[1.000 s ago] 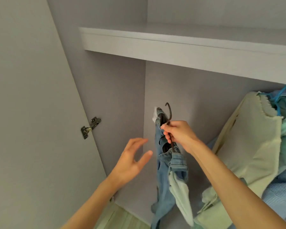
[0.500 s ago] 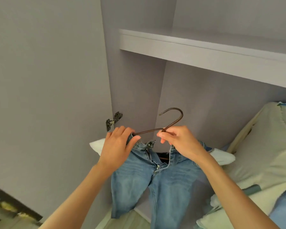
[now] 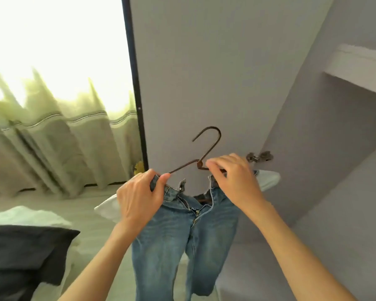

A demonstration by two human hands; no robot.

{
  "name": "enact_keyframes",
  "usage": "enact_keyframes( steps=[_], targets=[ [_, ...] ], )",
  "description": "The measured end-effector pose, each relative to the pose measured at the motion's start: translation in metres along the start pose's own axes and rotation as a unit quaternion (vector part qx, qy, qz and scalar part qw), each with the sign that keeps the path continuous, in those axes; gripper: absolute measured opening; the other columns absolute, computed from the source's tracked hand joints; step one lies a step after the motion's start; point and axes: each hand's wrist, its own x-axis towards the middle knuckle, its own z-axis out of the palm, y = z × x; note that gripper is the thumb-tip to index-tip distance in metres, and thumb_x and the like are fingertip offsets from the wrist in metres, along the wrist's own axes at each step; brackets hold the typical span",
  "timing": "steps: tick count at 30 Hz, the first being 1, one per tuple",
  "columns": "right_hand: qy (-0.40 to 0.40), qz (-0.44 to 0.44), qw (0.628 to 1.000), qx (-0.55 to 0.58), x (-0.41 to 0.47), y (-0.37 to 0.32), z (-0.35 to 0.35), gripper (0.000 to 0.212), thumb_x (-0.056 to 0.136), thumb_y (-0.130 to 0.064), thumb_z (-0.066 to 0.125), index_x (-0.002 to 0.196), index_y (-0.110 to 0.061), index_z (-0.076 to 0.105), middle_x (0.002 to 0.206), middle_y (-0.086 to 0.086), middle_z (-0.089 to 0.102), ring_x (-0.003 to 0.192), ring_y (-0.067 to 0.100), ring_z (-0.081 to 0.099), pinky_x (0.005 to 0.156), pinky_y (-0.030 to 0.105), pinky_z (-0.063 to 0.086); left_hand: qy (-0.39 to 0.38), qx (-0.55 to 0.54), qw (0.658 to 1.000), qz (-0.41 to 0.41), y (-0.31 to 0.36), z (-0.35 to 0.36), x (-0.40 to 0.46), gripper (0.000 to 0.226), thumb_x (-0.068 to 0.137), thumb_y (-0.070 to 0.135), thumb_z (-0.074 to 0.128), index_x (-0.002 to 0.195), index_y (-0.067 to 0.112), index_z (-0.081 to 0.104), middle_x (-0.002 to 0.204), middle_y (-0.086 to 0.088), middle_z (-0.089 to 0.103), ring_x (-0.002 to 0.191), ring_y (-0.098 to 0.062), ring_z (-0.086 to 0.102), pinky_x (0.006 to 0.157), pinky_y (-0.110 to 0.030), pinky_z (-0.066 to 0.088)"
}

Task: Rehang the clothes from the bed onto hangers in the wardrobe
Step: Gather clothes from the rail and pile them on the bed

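Head view, looking down at my two bare hands holding a pair of faded blue denim jeans [image 3: 182, 246] on a thin dark brown metal hanger [image 3: 206, 146] in front of the pale grey wardrobe door [image 3: 204, 61]. My left hand [image 3: 139, 198] pinches the waistband and the hanger's left arm together, while my right hand [image 3: 232, 181] has its fingers curled over the hanger's right arm beside the hook's base. The hanger's long axis runs left to right between both grips, hook pointing up; the wardrobe's white shelf [image 3: 360, 68] lies to my upper right, nearer my right hand, and the rail is out of sight.
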Motion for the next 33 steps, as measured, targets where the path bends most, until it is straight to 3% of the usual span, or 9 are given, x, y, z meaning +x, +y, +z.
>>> enact_keyframes(
  steps=[4, 7, 12, 15, 18, 21, 25, 28, 33],
  targets=[
    [0.007, -0.056, 0.997, -0.049, 0.011, -0.028, 0.042, 0.048, 0.089, -0.047, 0.039, 0.106, -0.012, 0.067, 0.098, 0.004, 0.069, 0.09, 0.028, 0.062, 0.085, 0.039, 0.044, 0.061, 0.061, 0.988, -0.131, -0.042, -0.059, -0.037, 0.046, 0.083, 0.058, 0.042, 0.065, 0.019, 0.059, 0.05, 0.005, 0.051, 0.05, -0.021, 0.05, 0.046, -0.023, 0.021],
    [-0.029, -0.1, 0.994, -0.013, 0.017, -0.074, 0.08, 0.056, 0.088, -0.052, 0.039, 0.117, -0.007, 0.058, 0.102, 0.008, 0.065, 0.096, 0.03, 0.057, 0.095, 0.045, 0.041, 0.108, 0.09, 0.965, -0.222, -0.069, -0.108, -0.068, 0.035, 0.087, 0.044, 0.058, 0.067, 0.016, 0.061, 0.054, -0.001, 0.057, 0.058, -0.029, 0.056, 0.051, -0.028, 0.024],
    [-0.027, -0.208, 0.977, 0.049, 0.018, -0.169, 0.145, 0.048, 0.086, -0.055, 0.04, 0.082, -0.01, 0.057, 0.073, 0.006, 0.057, 0.071, 0.03, 0.053, 0.078, 0.034, 0.03, 0.144, 0.118, 0.915, -0.359, -0.12, -0.177, -0.12, 0.033, 0.088, 0.047, 0.053, 0.073, 0.019, 0.06, 0.064, -0.004, 0.064, 0.074, -0.032, 0.06, 0.064, -0.033, 0.038],
    [-0.041, -0.259, 0.962, 0.081, 0.003, -0.225, 0.174, 0.047, 0.085, -0.058, 0.04, 0.075, -0.014, 0.052, 0.067, 0.001, 0.053, 0.066, 0.026, 0.05, 0.073, 0.032, 0.028, 0.173, 0.129, 0.886, -0.41, -0.146, -0.217, -0.155, 0.033, 0.087, 0.05, 0.052, 0.07, 0.022, 0.058, 0.059, 0.001, 0.06, 0.072, -0.03, 0.06, 0.065, -0.034, 0.042],
    [-0.052, -0.297, 0.947, 0.11, -0.002, -0.28, 0.194, 0.051, 0.082, -0.062, 0.042, 0.074, -0.013, 0.052, 0.067, 0.001, 0.054, 0.068, 0.025, 0.05, 0.075, 0.033, 0.028, 0.208, 0.156, 0.862, -0.436, -0.164, -0.257, -0.181, 0.033, 0.087, 0.05, 0.052, 0.066, 0.025, 0.054, 0.053, 0.005, 0.053, 0.068, -0.028, 0.058, 0.061, -0.032, 0.04],
    [-0.05, -0.308, 0.94, 0.138, 0.001, -0.332, 0.206, 0.052, 0.079, -0.063, 0.052, 0.077, -0.011, 0.055, 0.072, 0.004, 0.06, 0.074, 0.028, 0.052, 0.079, 0.035, 0.027, 0.238, 0.185, 0.846, -0.44, -0.181, -0.298, -0.186, 0.033, 0.087, 0.051, 0.052, 0.068, 0.024, 0.057, 0.056, 0.006, 0.054, 0.068, -0.026, 0.058, 0.06, -0.031, 0.038],
    [-0.058, -0.315, 0.931, 0.176, 0.013, -0.397, 0.213, 0.057, 0.076, -0.065, 0.051, 0.084, -0.01, 0.059, 0.083, 0.006, 0.064, 0.085, 0.028, 0.053, 0.086, 0.033, 0.025, 0.263, 0.225, 0.827, -0.443, -0.2, -0.35, -0.179, 0.034, 0.088, 0.052, 0.051, 0.074, 0.023, 0.062, 0.063, 0.005, 0.057, 0.073, -0.025, 0.059, 0.061, -0.031, 0.039],
    [-0.03, -0.322, 0.922, 0.213, 0.034, -0.447, 0.213, 0.063, 0.073, -0.069, 0.05, 0.088, -0.008, 0.06, 0.089, 0.007, 0.065, 0.09, 0.029, 0.054, 0.087, 0.033, 0.025, 0.292, 0.259, 0.817, -0.425, -0.213, -0.39, -0.164, 0.037, 0.088, 0.052, 0.05, 0.074, 0.02, 0.061, 0.065, 0.0, 0.059, 0.074, -0.027, 0.057, 0.059, -0.031, 0.035],
    [0.046, -0.337, 0.905, 0.256, 0.088, -0.52, 0.215, 0.072, 0.071, -0.076, 0.04, 0.08, -0.007, 0.059, 0.082, 0.01, 0.066, 0.084, 0.028, 0.055, 0.081, 0.034, 0.025, 0.337, 0.281, 0.804, -0.402, -0.232, -0.447, -0.121, 0.042, 0.089, 0.053, 0.047, 0.06, 0.022, 0.047, 0.051, 0.005, 0.046, 0.057, -0.02, 0.047, 0.05, -0.028, 0.026]
  ],
)
